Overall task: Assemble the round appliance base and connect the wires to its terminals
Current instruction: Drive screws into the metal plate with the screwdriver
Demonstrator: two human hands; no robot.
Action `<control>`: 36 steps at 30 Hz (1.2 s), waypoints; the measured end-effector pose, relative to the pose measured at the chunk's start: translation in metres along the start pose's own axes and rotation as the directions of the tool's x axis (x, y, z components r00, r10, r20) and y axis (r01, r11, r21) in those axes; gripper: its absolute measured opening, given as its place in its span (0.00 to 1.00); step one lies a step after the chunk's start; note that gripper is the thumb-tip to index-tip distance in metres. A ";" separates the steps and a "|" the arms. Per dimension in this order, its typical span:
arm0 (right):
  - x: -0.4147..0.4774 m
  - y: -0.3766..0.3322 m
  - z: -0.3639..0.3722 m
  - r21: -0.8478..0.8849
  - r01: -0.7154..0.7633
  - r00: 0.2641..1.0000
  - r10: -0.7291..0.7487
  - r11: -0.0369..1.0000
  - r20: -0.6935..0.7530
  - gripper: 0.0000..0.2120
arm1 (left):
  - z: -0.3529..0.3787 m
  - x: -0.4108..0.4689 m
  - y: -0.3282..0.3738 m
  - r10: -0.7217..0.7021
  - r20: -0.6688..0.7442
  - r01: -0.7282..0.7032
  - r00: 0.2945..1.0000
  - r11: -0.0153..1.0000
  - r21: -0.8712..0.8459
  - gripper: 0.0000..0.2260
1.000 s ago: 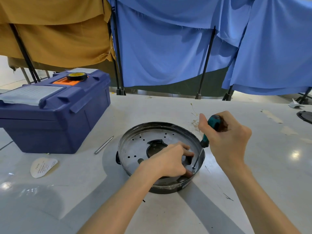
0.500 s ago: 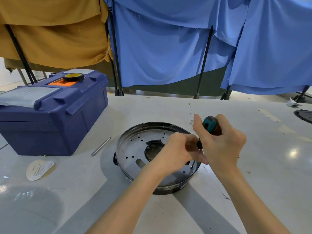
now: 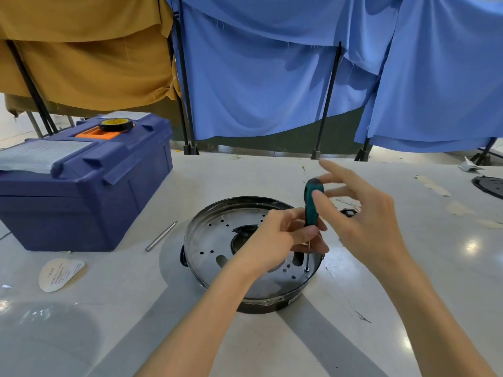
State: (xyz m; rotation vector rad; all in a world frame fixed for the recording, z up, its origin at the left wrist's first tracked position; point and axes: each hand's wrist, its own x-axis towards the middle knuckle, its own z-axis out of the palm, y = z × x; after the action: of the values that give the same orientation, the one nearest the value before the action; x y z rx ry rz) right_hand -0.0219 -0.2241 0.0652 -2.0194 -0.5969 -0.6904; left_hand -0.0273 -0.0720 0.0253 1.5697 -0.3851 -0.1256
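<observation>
Right hand (image 3: 364, 221), clenched on the screwdriver (image 3: 311, 202) half a second ago, is now released: fingers spread, thumb alone touching the handle.
Toolbox (image 3: 81, 202): blue, far left, tape roll (image 3: 116, 125) on its lid.
Rod (image 3: 161, 236): lies on the table (image 3: 109, 308), near the base.
Base (image 3: 206, 240): round, metal, mid-table.
Left hand (image 3: 280, 238): over the base, pinching the screwdriver low on its handle.
Screwdriver: upright, tip inside the base's right rim.

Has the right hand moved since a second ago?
Yes. The right hand stays beside the round base's right rim, but its fingers have uncurled from the screwdriver handle and spread upward; the left hand now holds the screwdriver.
</observation>
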 end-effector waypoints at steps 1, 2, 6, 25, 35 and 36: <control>0.001 0.000 -0.001 0.032 0.016 0.999 -0.018 0.999 0.039 0.18 | -0.001 0.000 0.001 -0.007 0.011 0.007 1.000 1.000 0.007 0.08; 0.002 -0.001 0.000 0.058 0.023 0.997 -0.027 0.998 0.071 0.16 | -0.002 0.000 0.002 -0.014 0.021 0.013 1.000 1.000 0.011 0.08; 0.003 -0.003 0.002 0.116 0.071 0.997 -0.075 0.991 0.027 0.13 | -0.002 0.000 0.005 -0.009 0.028 0.009 1.000 1.000 0.007 0.08; -0.002 0.000 -0.006 0.130 -0.017 0.999 0.023 0.991 -0.047 0.06 | 0.001 0.004 0.017 -0.031 0.094 0.028 0.995 0.999 0.027 0.08; -0.002 -0.009 -0.003 0.218 -0.056 0.991 0.029 0.974 0.127 0.12 | -0.005 0.001 0.011 -0.051 0.130 0.062 0.990 0.994 -0.087 0.10; -0.004 -0.009 -0.002 0.286 -0.073 0.988 0.030 0.955 0.153 0.12 | -0.007 0.000 0.010 -0.044 0.133 0.057 0.990 0.994 -0.091 0.10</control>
State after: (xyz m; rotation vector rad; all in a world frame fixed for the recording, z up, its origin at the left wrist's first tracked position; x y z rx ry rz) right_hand -0.0311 -0.2221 0.0692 -1.8113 -0.6869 -0.3975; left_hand -0.0267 -0.0654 0.0357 1.4822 -0.4362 -0.2837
